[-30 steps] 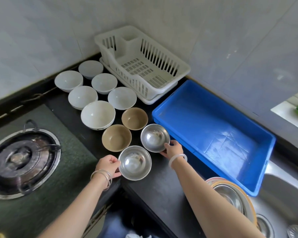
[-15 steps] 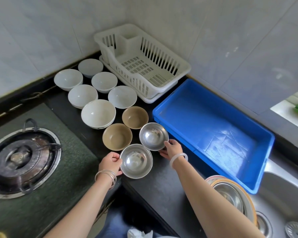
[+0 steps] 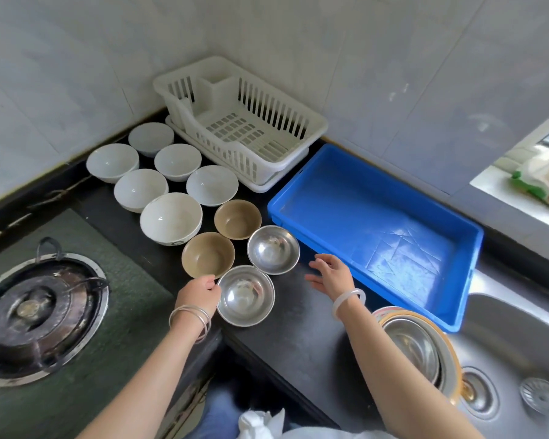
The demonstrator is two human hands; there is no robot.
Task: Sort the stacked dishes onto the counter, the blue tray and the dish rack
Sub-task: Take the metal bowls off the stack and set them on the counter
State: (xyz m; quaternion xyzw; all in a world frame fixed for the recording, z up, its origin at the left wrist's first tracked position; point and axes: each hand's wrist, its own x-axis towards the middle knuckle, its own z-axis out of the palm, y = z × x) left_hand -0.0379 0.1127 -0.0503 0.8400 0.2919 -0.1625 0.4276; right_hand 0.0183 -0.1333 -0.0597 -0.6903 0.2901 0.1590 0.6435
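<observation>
Two steel bowls stand on the black counter [image 3: 301, 331]: the near steel bowl [image 3: 245, 300] and the far steel bowl [image 3: 273, 249]. My left hand [image 3: 198, 293] grips the near bowl's left rim with its fingertips. My right hand [image 3: 332, 275] hovers open just right of the far bowl, off its rim. Two brown bowls [image 3: 208, 255] [image 3: 237, 218] and several white bowls [image 3: 171, 217] stand behind. The white dish rack [image 3: 244, 131] and the blue tray [image 3: 377, 229] hold nothing. A stack of dishes [image 3: 415, 340] sits in the sink.
A gas burner [image 3: 35, 315] lies at the left on a green stove top. The steel sink [image 3: 520, 353] with its drain is at the right. Tiled walls close the corner behind the rack. A packet [image 3: 542, 182] lies on the window sill.
My right hand has let go of the far steel bowl and drawn back to the right with fingers spread. My left hand stays on the near bowl's rim.
</observation>
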